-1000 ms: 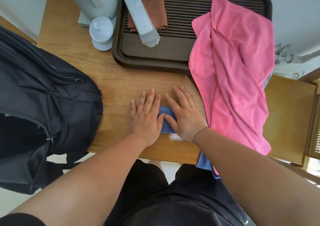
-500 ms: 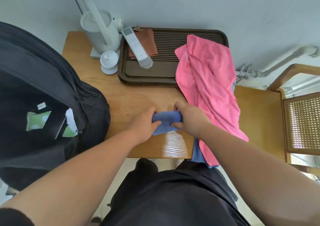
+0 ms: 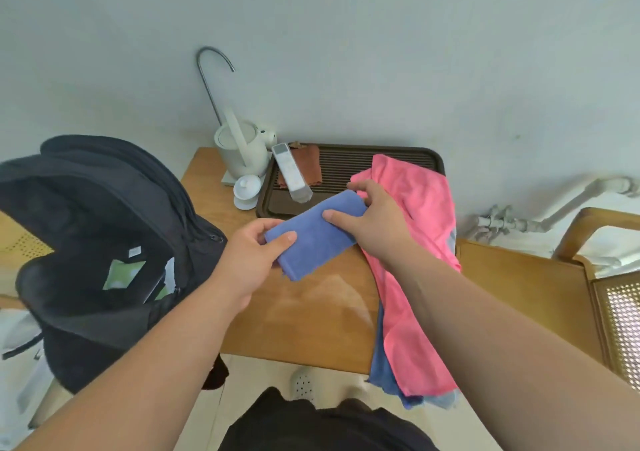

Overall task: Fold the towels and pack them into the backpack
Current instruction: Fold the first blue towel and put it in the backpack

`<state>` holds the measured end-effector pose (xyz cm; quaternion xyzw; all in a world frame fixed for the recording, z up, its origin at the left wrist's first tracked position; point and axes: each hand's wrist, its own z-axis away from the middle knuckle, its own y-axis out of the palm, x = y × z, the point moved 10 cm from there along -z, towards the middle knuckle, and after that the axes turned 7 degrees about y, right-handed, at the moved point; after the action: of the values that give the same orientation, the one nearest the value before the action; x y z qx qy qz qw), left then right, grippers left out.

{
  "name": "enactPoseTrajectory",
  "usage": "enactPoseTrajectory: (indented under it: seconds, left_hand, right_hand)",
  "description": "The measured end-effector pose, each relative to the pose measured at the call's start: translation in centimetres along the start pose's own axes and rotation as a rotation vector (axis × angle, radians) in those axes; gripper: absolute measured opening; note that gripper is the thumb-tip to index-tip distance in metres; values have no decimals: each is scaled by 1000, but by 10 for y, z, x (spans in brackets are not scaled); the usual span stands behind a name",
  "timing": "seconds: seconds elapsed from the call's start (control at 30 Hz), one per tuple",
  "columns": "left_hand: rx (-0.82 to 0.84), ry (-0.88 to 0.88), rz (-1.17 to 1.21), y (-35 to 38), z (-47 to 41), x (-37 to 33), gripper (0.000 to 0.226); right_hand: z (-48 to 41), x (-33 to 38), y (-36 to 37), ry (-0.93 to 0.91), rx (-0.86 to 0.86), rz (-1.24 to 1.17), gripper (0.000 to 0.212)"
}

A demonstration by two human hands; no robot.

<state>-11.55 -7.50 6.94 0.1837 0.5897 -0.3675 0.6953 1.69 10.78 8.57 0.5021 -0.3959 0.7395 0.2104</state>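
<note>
Lifted off the worktop (image 3: 311,315), the folded blue towel (image 3: 313,241) is now pinched endwise by left hand (image 3: 250,260) and right hand (image 3: 374,223); kept flat, it should be slid into the backpack (image 3: 86,208) at nine o'clock.

The left hand's (image 3: 252,253) fingers are hidden beneath the folded blue towel (image 3: 313,236). The pink towel (image 3: 415,243) covers the tray's (image 3: 346,160) right end and most of a blue cloth (image 3: 384,371) hanging over the table's (image 3: 311,312) front right corner. Inside the backpack (image 3: 104,191), a green item (image 3: 123,274) is too shadowed to identify. The picture's right edge cuts off the chair (image 3: 616,277).
</note>
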Motion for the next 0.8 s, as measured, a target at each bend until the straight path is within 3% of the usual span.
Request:
enactPoseTrajectory:
  seconds: [0.23, 0.5, 0.8]
  left_hand:
    - [159, -7, -208, -3, 14, -30, 24]
    - [272, 100, -184, -27, 6, -65, 34]
    - [385, 228, -233, -161, 1, -58, 24]
  right_hand:
    - [18, 48, 5, -68, 76, -64, 64]
    - [28, 90, 38, -56, 44, -232, 68]
    - [59, 123, 170, 36, 188, -471, 62]
